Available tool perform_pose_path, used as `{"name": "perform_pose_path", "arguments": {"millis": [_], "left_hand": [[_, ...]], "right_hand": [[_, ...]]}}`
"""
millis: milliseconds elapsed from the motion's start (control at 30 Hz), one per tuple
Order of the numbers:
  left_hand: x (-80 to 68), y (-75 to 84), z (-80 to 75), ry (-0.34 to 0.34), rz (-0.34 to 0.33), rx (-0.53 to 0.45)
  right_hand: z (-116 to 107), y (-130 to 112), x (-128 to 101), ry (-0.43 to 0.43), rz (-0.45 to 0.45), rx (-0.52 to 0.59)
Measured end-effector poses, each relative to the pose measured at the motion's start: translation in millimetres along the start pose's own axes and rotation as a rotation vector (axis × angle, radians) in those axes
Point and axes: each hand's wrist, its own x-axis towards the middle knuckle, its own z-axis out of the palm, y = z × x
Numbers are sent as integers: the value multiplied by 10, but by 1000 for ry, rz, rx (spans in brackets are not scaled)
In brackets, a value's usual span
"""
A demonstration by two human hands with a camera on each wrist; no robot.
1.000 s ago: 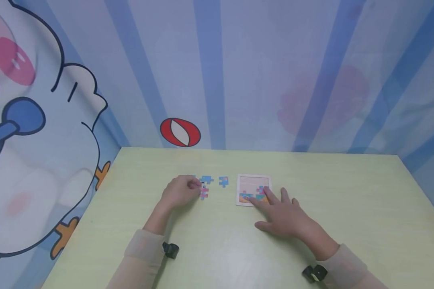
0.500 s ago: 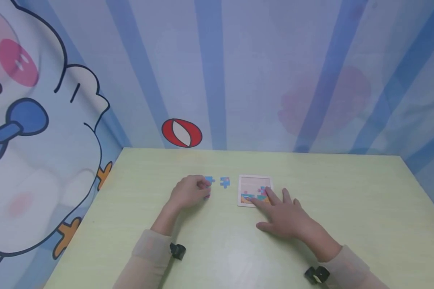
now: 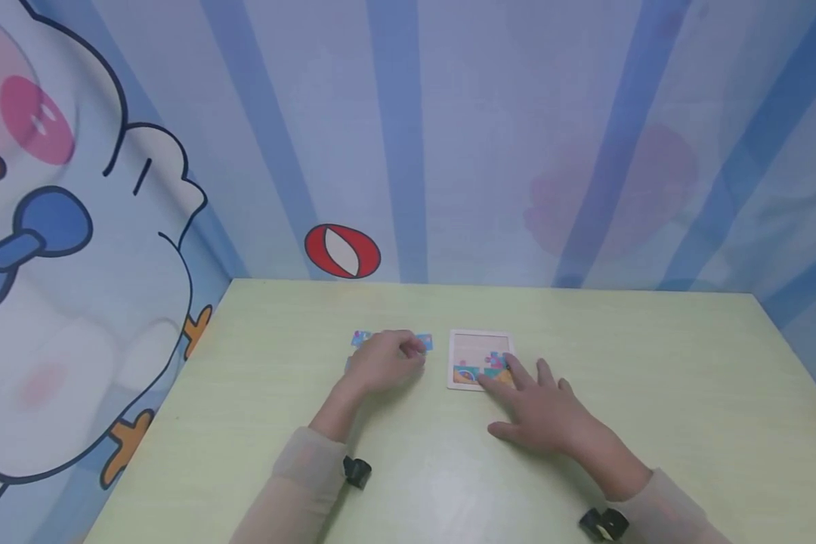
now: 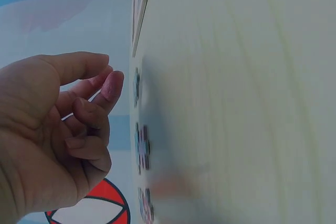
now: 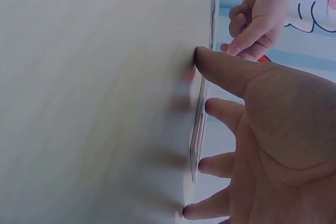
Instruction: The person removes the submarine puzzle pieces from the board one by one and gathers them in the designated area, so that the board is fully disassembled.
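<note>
- Head view: your left hand [image 3: 386,364] hovers with curled fingers over the loose puzzle pieces [image 3: 362,338] on the table [image 3: 653,378], its fingertips at a blue piece [image 3: 425,342]. Your right hand [image 3: 544,412] lies flat, fingers spread, fingertips on the puzzle tray [image 3: 479,341].
- Left wrist view: your fingers [image 4: 112,85] are curled and hold nothing; 3 pieces [image 4: 142,148] lie just beside them.
- Right wrist view: your straight fingers [image 5: 220,66] press the tray's edge [image 5: 198,129].

Green table [image 3: 653,363]: puzzle tray [image 3: 479,344], loose pieces [image 3: 361,338]
</note>
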Motion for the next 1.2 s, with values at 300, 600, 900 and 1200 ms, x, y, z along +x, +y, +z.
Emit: {"name": "perform_pose_path", "arguments": {"millis": [300,600,900,1200], "left_hand": [[140,192,172,-19,61,29],[273,407,337,-76,55,7],[385,575,480,-106,68,51],[466,673,590,-140,86,83]], "right_hand": [[1,21,-36,6,26,-3],[20,30,-64,17,18,-30],[28,23,-120,33,8,-38],[2,6,-135,18,3,-21]]}}
